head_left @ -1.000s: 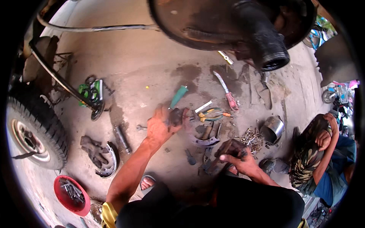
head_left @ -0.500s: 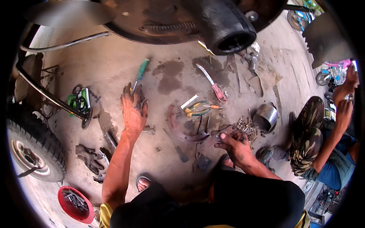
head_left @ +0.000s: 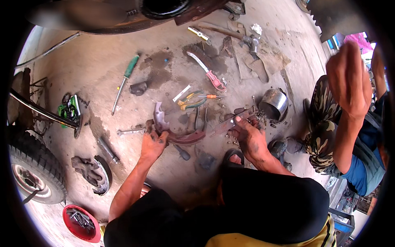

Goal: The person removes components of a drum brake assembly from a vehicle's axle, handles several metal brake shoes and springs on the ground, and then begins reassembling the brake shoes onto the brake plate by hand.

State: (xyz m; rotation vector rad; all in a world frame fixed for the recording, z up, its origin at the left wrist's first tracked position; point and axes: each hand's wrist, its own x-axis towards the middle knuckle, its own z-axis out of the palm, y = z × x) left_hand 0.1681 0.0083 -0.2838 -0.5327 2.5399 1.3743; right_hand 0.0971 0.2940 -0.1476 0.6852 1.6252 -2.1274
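Observation:
My left hand (head_left: 154,144) grips a curved metal brake shoe (head_left: 190,138) at its left side, low over the floor. To the right, my right hand (head_left: 253,140) has its fingers closed on a flat, dark, rusty strip (head_left: 225,125). A green-handled screwdriver (head_left: 131,66) lies above my left hand, near a dark block (head_left: 138,87). A wrench (head_left: 129,131) lies just left of that hand. Pliers (head_left: 187,102), an orange screwdriver (head_left: 212,96) and a pink-handled knife (head_left: 214,80) lie beyond the brake shoe. Several small bolts (head_left: 263,116) are scattered by my right hand.
A metal can (head_left: 274,105), a hammer (head_left: 222,31) and a wheel (head_left: 35,173) surround me. A glove on a curved shoe (head_left: 103,173) and a red bowl of parts (head_left: 92,230) are lower left. A co-worker's raised hand (head_left: 347,78) is close at right; vehicle parts (head_left: 103,24) hang overhead.
My left hand has left the green screwdriver and taken hold of the brake shoe. The view has shifted, with overhead parts higher in frame. The co-worker's hand has moved leftward toward me.

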